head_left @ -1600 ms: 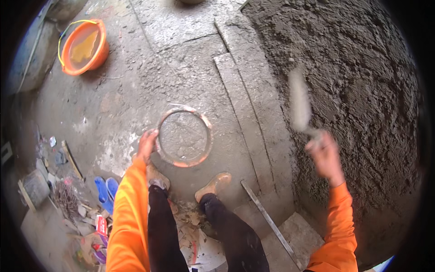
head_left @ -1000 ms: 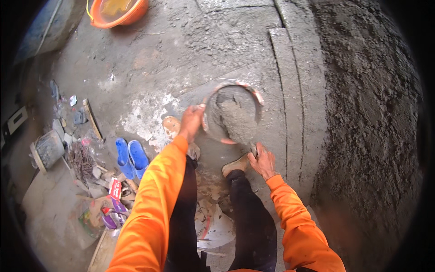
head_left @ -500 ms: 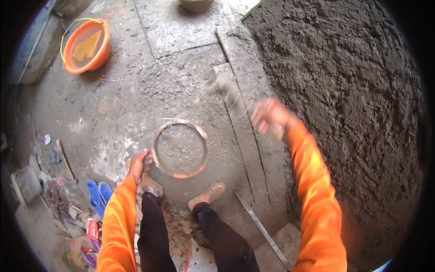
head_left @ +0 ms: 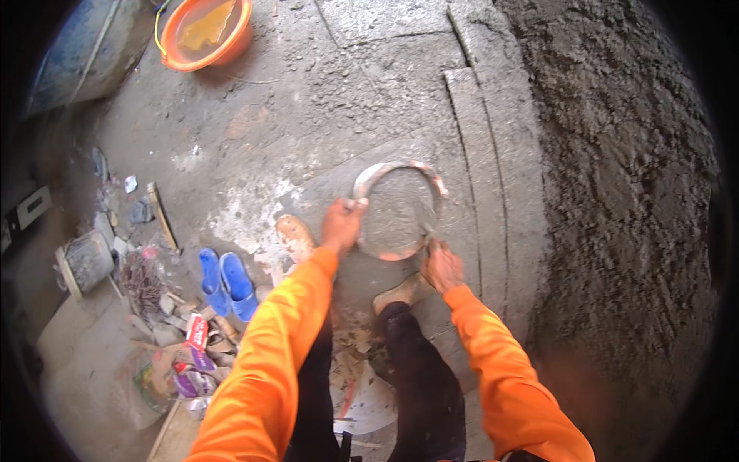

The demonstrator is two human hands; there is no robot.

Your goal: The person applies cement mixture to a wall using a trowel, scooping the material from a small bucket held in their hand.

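My left hand [head_left: 341, 225] is closed on the left rim of a round pan [head_left: 391, 255], which has a worn orange-and-grey edge and holds wet grey mortar [head_left: 391, 215]. At the pan's lower right, my right hand [head_left: 443, 266] is closed around a trowel [head_left: 426, 228]; its blurred blade reaches into the pan and is hard to make out against the mortar. My boots show on either side below the pan, partly behind my arms.
An orange bucket [head_left: 227, 52] of murky liquid stands upper left near a large drum [head_left: 92, 58]. Blue sandals [head_left: 239, 286], rubble [head_left: 165, 323] and a wood strip [head_left: 163, 215] lie left. Rough wet mortar [head_left: 616, 169] covers the right side, beside grooved grey slabs [head_left: 473, 138].
My right hand with the trowel has swung from out over the slabs back down to the pan's lower right. My left hand stays at the rim. The view has shifted.
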